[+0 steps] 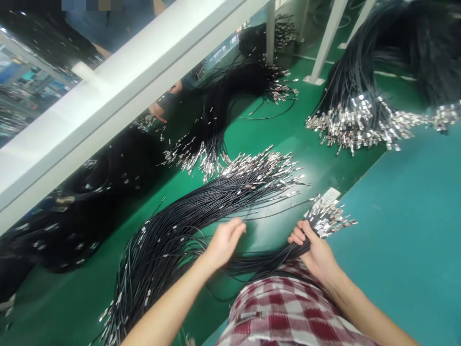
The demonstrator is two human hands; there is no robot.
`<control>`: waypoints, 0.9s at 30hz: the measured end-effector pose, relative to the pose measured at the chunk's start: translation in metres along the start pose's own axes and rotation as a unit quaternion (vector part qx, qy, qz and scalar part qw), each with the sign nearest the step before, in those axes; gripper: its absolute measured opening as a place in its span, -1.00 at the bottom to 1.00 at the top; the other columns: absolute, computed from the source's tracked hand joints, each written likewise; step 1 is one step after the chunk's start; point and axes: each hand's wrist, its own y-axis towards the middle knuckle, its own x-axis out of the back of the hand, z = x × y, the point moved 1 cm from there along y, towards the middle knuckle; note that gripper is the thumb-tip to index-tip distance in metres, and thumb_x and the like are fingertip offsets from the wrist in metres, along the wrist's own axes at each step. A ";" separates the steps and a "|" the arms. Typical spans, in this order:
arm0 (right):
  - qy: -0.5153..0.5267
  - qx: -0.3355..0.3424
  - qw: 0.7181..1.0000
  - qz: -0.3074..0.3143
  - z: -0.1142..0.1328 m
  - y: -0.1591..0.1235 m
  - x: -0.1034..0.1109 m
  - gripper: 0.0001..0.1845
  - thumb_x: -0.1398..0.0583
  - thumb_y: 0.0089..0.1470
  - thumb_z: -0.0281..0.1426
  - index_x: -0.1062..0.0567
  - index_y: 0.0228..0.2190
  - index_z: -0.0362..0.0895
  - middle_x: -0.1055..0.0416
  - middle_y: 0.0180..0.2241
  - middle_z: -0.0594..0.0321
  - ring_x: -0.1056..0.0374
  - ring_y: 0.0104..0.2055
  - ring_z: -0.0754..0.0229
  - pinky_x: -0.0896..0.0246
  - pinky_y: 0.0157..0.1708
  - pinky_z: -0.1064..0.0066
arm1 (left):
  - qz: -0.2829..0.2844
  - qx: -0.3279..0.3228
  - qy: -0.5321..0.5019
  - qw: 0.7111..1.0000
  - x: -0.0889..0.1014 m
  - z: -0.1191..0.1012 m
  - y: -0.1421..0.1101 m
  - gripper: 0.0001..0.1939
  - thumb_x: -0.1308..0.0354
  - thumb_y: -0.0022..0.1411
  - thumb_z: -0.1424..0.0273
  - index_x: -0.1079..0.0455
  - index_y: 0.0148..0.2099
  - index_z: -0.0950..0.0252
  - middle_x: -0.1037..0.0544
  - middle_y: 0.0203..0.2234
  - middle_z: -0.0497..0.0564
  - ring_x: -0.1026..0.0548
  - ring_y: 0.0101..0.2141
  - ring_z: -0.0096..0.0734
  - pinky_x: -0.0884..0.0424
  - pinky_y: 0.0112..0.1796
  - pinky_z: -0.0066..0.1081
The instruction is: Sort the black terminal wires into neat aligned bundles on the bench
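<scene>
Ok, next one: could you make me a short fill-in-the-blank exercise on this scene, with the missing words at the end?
The right hand grips a bundle of ____ cables.
The shiny tips fanning out beyond that hand are ____ in colour.
The checked shirt pairs white with dark ____.
The long beam crossing the upper left of the view is ____.

Missing words: black; silver; red; white.

Draped cables (363,53) at the upper right of the frame are blurred and cut off by the edge. At the upper left, a white beam (118,86) partly hides a person (118,24). The right hand (313,247) covers part of the cable bunch (266,262); any print on the label (331,195) is too small to read
</scene>
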 end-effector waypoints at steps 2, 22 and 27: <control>-0.006 -0.001 1.000 -0.029 0.001 0.002 -0.001 -0.62 -0.46 -0.20 -0.23 -0.42 -0.47 -0.12 -0.32 -0.58 0.39 -0.26 -0.54 0.34 -0.36 -0.41 0.47 | 0.031 -0.057 -0.060 0.996 -0.015 -0.021 -0.025 -0.66 0.18 0.44 0.26 -0.35 -0.27 0.27 -0.42 -0.45 -0.05 -0.37 -0.41 -0.44 -0.23 -0.32 -0.47; -0.006 0.040 0.999 -0.026 0.000 -0.008 -0.001 -0.53 -0.47 -0.20 -0.27 -0.47 -0.24 -0.05 -0.14 -0.60 0.52 -0.09 -0.59 0.40 -0.32 -0.43 0.50 | 0.002 -0.074 0.097 0.992 -0.062 -0.014 -0.005 -0.67 0.00 0.36 0.22 -0.37 -0.41 0.26 -0.48 -0.47 0.02 -0.44 -0.36 -0.32 -0.29 -0.28 -0.37; -0.023 0.000 0.999 -0.036 0.000 -0.002 0.006 -0.59 -0.47 -0.22 -0.26 -0.44 -0.37 -0.10 -0.07 -0.62 0.51 -0.04 -0.60 0.40 -0.31 -0.44 0.47 | -0.212 -0.001 0.244 0.946 0.034 0.058 0.066 -0.75 -0.07 0.30 0.44 -0.37 0.02 0.31 -0.47 -0.03 0.18 -0.38 -0.01 -0.16 -0.30 -0.02 -0.23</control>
